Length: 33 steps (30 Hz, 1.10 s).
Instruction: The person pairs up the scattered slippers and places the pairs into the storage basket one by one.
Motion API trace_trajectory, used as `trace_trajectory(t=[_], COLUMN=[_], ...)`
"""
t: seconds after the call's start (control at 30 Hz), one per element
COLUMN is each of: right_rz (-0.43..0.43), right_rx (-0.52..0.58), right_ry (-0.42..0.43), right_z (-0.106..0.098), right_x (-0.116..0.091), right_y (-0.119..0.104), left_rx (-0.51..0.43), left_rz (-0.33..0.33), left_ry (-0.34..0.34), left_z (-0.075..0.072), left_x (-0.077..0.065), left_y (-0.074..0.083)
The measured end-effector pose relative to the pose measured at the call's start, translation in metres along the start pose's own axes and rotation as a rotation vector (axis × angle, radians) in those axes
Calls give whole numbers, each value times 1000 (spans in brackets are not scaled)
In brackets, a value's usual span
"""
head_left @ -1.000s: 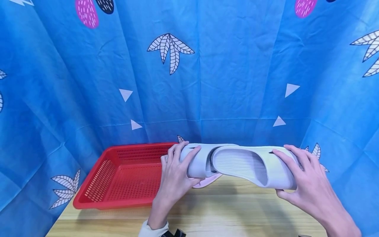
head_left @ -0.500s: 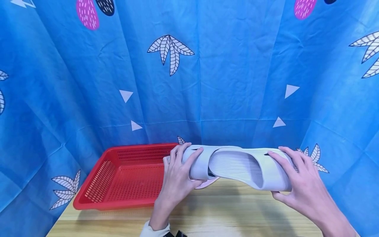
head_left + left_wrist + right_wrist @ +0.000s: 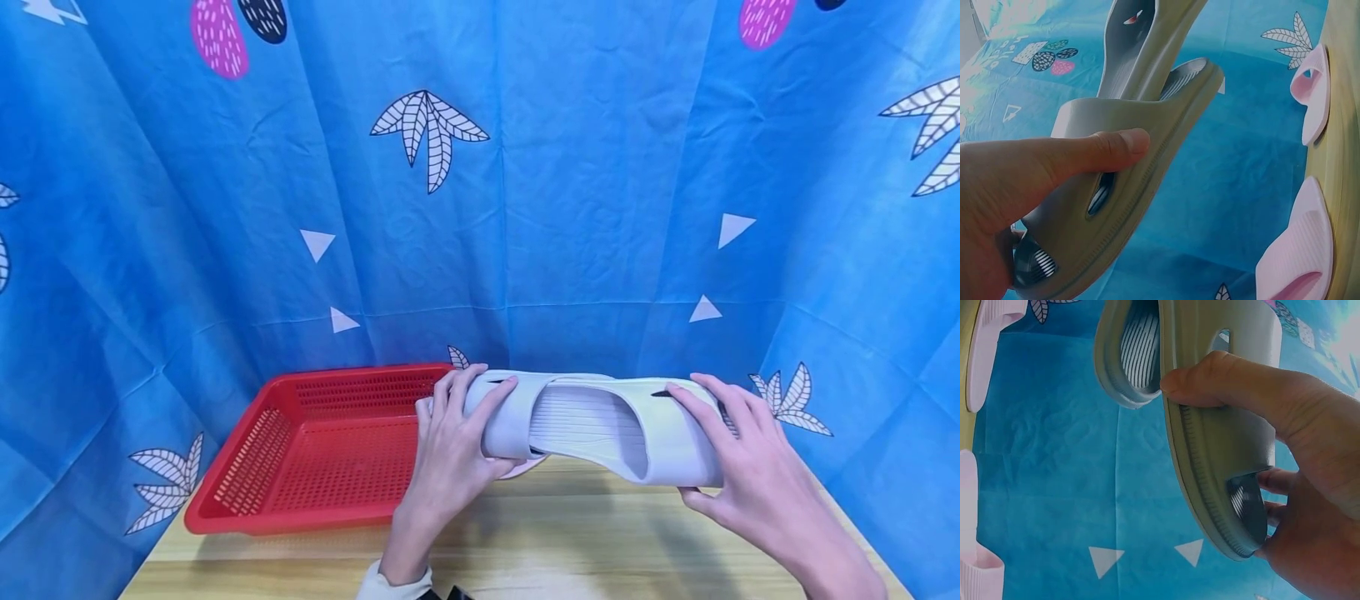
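My left hand (image 3: 453,454) grips the toe end of a pale grey slide slipper (image 3: 512,425), thumb across its strap in the left wrist view. By its toe end, a matching slide slipper (image 3: 681,440) is held in my right hand (image 3: 761,458), fingers over the top and thumb beneath. The two slippers point in opposite directions, soles down, above the table. The heel of the right one runs into the foot opening of the left one, under its strap, so that heel is partly hidden. Fingers wrap around the far side in the right wrist view.
A red perforated plastic basket (image 3: 330,467) stands at the left on the wooden table (image 3: 555,542). A pink slipper (image 3: 1316,100) and another pink slipper (image 3: 1297,250) lie on the table beyond my hands. Blue patterned curtain (image 3: 585,208) encloses the back and sides.
My right hand has moved left with its slipper, which sits deeper inside the other one. My left hand has shifted slightly right. The basket stays in place.
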State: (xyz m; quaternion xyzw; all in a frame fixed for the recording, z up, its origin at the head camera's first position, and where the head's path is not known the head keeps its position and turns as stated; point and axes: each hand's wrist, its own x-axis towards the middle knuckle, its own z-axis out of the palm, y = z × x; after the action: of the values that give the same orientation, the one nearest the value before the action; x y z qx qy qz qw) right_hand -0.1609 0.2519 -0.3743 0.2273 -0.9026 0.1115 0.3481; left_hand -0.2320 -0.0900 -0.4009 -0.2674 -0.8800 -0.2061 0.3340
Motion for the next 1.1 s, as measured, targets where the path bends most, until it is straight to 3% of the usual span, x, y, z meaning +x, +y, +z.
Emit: trace_trajectory(t=[0.37, 0.93, 1.1], right_rz=[-5, 8, 17], right_rx=[26, 69, 85], right_ry=[24, -2, -20], right_z=[6, 15, 18], right_x=[0, 2, 3], right_y=[-1, -7, -9], left_rx=[3, -20, -16], left_rz=[11, 70, 58], left_ry=[-6, -14, -28], left_z=[-1, 3, 4], left_x=[1, 1, 0], left_y=[1, 6, 9])
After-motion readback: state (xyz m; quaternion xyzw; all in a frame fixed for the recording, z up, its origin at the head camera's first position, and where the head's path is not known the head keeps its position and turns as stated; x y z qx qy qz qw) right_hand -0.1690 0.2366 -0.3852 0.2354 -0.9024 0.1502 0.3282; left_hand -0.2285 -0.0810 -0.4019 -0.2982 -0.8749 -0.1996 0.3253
